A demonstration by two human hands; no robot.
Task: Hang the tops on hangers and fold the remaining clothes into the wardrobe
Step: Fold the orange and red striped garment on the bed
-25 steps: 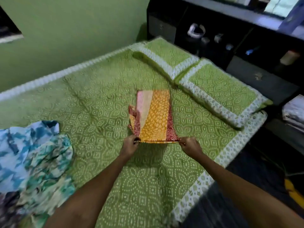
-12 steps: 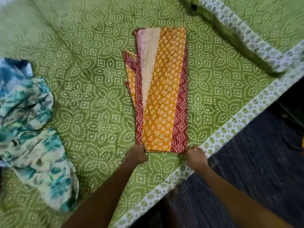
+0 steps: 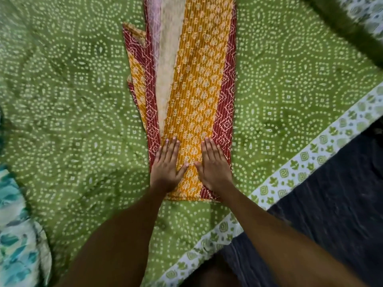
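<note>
A long folded orange garment [image 3: 192, 85] with dark red borders and a cream strip lies flat on the green patterned bedsheet [image 3: 72, 112], running away from me. My left hand [image 3: 169, 166] and my right hand [image 3: 214, 164] lie flat side by side on its near end, fingers straight, pressing the cloth down. The garment's far end is cut off by the top of the frame.
A crumpled blue, teal and white printed garment [image 3: 14, 235] lies at the left edge of the bed. The sheet's white leaf-print border [image 3: 300, 172] marks the bed edge on the right, with dark floor [image 3: 331, 224] beyond. A pillow corner [image 3: 366, 9] shows top right.
Both hands have let go of the garment's near corners and moved onto its top, now flat. The view has dropped closer to the bed.
</note>
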